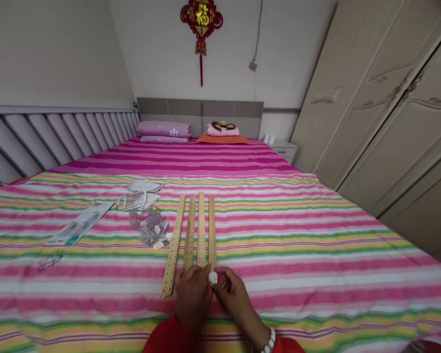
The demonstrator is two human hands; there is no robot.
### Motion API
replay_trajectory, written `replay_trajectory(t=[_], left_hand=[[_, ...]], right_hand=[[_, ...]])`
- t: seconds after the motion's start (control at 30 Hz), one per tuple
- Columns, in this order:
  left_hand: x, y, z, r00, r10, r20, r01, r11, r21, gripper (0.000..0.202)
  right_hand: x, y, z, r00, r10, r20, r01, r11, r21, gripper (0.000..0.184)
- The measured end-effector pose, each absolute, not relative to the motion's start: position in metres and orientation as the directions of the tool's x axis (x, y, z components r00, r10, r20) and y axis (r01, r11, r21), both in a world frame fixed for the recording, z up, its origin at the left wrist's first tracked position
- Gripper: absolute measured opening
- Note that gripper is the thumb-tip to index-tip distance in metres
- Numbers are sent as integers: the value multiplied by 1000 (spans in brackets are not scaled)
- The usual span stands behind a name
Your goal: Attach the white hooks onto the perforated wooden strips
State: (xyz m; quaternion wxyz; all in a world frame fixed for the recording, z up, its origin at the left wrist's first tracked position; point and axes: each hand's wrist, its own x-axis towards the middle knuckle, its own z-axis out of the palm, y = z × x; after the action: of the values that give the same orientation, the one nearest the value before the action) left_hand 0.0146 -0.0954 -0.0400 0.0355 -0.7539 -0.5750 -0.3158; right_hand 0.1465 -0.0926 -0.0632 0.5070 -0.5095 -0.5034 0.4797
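Note:
Several pale wooden strips with rows of small holes lie side by side on the bed, among them the leftmost strip [174, 245] and the rightmost strip [212, 230]. At the near end of the rightmost strip is a small white rounded piece [213, 278], too small to identify. My left hand [193, 296] is closed at its left side, thumb against it. From the right, my right hand [237, 298] pinches the same piece. Both hands hide the near ends of some strips.
Left of the strips lies a pile of small clear plastic packets [149, 226], with more white and clear packaging [141, 193] behind. A long flat blister pack [81, 224] and a thin wire-like tangle [51, 260] lie farther left on the striped sheet [316, 274].

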Motion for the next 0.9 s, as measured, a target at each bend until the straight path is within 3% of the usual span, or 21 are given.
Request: replay_trajectory(t=[0.33,0.57,0.7,0.9], left_hand=[[8,-104,-40,128,843,523,896,-325,304,38],[12,-101,-46,190,850,491,903,-348,252,52],[9,-99,-45,159,897,412,890,-311,334,53],[9,-98,-48,83,901,425,860,-281,426,36]], right_hand=[[140,-98,-62,102,994,38,31,35,-999,25],[148,-98,-64,63,994,94,59,91,-994,30],[150,-99,-58,64,990,129,109,122,-987,32],[147,-102,-52,99,988,121,93,111,-989,25]])
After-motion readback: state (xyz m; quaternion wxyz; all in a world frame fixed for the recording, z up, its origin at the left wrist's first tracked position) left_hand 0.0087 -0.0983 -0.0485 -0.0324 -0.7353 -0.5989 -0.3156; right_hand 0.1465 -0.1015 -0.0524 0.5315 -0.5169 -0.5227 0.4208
